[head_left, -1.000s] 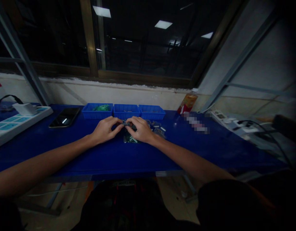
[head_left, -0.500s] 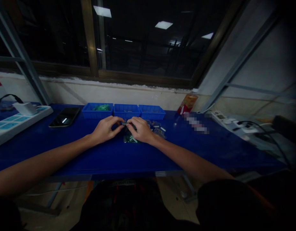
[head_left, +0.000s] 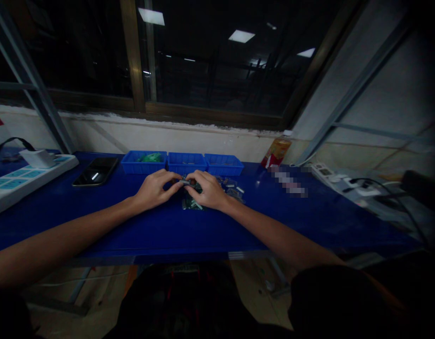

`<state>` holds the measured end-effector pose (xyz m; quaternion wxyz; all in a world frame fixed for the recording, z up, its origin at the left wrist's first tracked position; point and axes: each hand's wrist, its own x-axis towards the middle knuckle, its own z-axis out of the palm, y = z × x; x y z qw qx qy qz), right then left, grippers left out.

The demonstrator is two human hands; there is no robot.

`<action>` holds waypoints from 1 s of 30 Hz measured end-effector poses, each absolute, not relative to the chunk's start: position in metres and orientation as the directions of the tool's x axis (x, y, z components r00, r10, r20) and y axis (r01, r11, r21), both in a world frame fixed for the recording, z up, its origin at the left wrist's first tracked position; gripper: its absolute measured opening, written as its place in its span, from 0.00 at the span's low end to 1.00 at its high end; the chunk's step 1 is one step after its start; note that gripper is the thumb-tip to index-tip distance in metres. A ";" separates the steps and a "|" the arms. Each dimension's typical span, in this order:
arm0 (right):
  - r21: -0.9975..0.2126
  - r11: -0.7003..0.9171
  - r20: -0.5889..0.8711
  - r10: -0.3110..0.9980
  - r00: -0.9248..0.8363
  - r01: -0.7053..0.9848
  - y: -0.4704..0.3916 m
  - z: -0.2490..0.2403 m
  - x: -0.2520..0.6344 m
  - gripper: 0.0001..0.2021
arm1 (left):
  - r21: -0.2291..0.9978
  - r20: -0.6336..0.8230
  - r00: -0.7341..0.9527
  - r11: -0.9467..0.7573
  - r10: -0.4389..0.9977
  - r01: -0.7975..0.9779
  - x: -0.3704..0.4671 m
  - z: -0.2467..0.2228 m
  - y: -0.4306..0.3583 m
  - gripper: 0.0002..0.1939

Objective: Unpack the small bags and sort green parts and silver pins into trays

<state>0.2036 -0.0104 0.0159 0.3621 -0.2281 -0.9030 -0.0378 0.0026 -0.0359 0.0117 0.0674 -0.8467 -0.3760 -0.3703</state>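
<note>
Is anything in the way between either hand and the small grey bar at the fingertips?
Nothing visible: the left hand and right hand both meet the small grey bar at their fingertips. The dark green pile with pale strips lies by the right hand, outside the grip.

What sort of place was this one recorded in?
Probably a workshop or factory bench for small-part work: a blue table with three matching bins lined up along its back and small loose parts scattered in the middle.
</note>
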 end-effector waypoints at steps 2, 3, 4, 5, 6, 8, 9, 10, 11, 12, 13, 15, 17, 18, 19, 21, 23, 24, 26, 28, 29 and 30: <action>-0.074 0.893 0.674 0.373 -0.638 0.443 -0.009 0.015 0.203 0.04 | 0.160 0.674 0.446 -0.706 0.589 0.690 0.003 0.012 -0.036 0.13; -0.066 0.893 0.679 0.367 -0.636 0.445 -0.009 0.014 0.202 0.04 | 0.162 0.675 0.442 -0.704 0.590 0.691 0.003 0.012 -0.037 0.13; -0.060 0.892 0.683 0.364 -0.633 0.448 -0.009 0.014 0.202 0.04 | 0.167 0.679 0.436 -0.703 0.591 0.691 0.003 0.012 -0.037 0.13; -0.055 0.891 0.689 0.361 -0.628 0.452 -0.009 0.013 0.202 0.05 | 0.174 0.684 0.431 -0.705 0.589 0.688 0.004 0.012 -0.037 0.13; -0.053 0.888 0.694 0.361 -0.623 0.456 -0.008 0.013 0.202 0.05 | 0.179 0.690 0.426 -0.709 0.585 0.682 0.004 0.012 -0.037 0.13; -0.056 0.884 0.698 0.367 -0.614 0.465 -0.008 0.012 0.202 0.07 | 0.184 0.701 0.427 -0.723 0.571 0.666 0.004 0.011 -0.037 0.13; -0.058 0.882 0.699 0.370 -0.612 0.468 -0.008 0.012 0.202 0.07 | 0.182 0.704 0.431 -0.730 0.564 0.658 0.004 0.011 -0.037 0.13; -0.058 0.881 0.700 0.372 -0.610 0.470 -0.007 0.012 0.202 0.08 | 0.179 0.706 0.435 -0.735 0.559 0.654 0.004 0.010 -0.037 0.13; -0.057 0.880 0.700 0.372 -0.610 0.471 -0.007 0.011 0.202 0.08 | 0.176 0.709 0.435 -0.737 0.555 0.652 0.004 0.010 -0.037 0.12; -0.055 0.881 0.699 0.370 -0.612 0.470 -0.007 0.011 0.202 0.09 | 0.174 0.711 0.436 -0.738 0.552 0.652 0.004 0.010 -0.036 0.11; -0.053 0.882 0.698 0.368 -0.614 0.469 -0.006 0.011 0.202 0.09 | 0.171 0.712 0.436 -0.738 0.551 0.653 0.004 0.010 -0.036 0.11; -0.050 0.884 0.695 0.365 -0.619 0.465 -0.006 0.011 0.202 0.10 | 0.171 0.712 0.434 -0.735 0.552 0.656 0.005 0.010 -0.036 0.10; -0.049 0.883 0.690 0.367 -0.623 0.466 -0.007 0.011 0.202 0.10 | 0.177 0.709 0.428 -0.729 0.560 0.661 0.004 0.010 -0.036 0.10; -0.051 0.882 0.689 0.371 -0.623 0.469 -0.007 0.012 0.201 0.10 | 0.183 0.708 0.422 -0.723 0.567 0.666 0.004 0.009 -0.035 0.11; -0.055 0.880 0.686 0.376 -0.623 0.471 -0.008 0.012 0.201 0.10 | 0.188 0.706 0.415 -0.717 0.574 0.671 0.004 0.009 -0.035 0.11; -0.069 0.879 0.683 0.387 -0.620 0.472 -0.009 0.013 0.201 0.10 | 0.195 0.703 0.403 -0.704 0.586 0.683 0.004 0.008 -0.034 0.11; -0.087 0.879 0.689 0.393 -0.609 0.469 -0.010 0.014 0.201 0.12 | 0.198 0.697 0.396 -0.691 0.597 0.695 0.003 0.007 -0.034 0.12; -0.093 0.879 0.695 0.394 -0.602 0.468 -0.010 0.014 0.201 0.13 | 0.199 0.693 0.396 -0.688 0.602 0.698 0.003 0.007 -0.034 0.12; -0.086 0.881 0.699 0.387 -0.602 0.466 -0.010 0.014 0.201 0.13 | 0.202 0.686 0.399 -0.686 0.609 0.699 0.003 0.008 -0.034 0.12; -0.060 0.885 0.694 0.370 -0.618 0.462 -0.009 0.013 0.201 0.10 | 0.199 0.675 0.412 -0.689 0.612 0.697 0.003 0.008 -0.034 0.12; -0.044 0.887 0.692 0.360 -0.626 0.461 -0.009 0.013 0.201 0.08 | 0.196 0.669 0.421 -0.692 0.613 0.695 0.003 0.009 -0.035 0.13; -0.030 0.888 0.691 0.350 -0.632 0.459 -0.009 0.013 0.201 0.07 | 0.194 0.664 0.428 -0.693 0.614 0.695 0.003 0.009 -0.035 0.13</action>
